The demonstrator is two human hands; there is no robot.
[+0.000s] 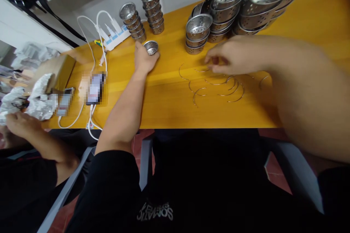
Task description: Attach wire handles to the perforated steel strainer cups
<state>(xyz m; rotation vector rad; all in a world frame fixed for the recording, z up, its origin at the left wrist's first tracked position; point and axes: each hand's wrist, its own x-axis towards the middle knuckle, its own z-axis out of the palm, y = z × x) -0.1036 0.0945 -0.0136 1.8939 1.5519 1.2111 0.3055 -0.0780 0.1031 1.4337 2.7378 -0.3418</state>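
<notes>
A small perforated metal cup (151,47) is on the wooden table, and my left hand (144,59) is closed around its near side. Just beyond that hand rise two stacks of similar cups, a nearer stack (133,22) and a farther stack (153,10). My right hand (228,57) hovers over several loose curved wires (231,87), its thumb and fingers brought together in a pinch. One thin wire (201,70) shows beside those fingertips; I cannot tell whether they hold it. A short stack of cups (197,34) stands behind my right hand.
Larger perforated metal cups (262,5) are stacked at the back right. On the left are a white power strip (116,38) with cables, two phones, including a blurred one (95,88), and a cardboard box (53,72). Another person's hand (23,123) touches plastic wrapping (41,98).
</notes>
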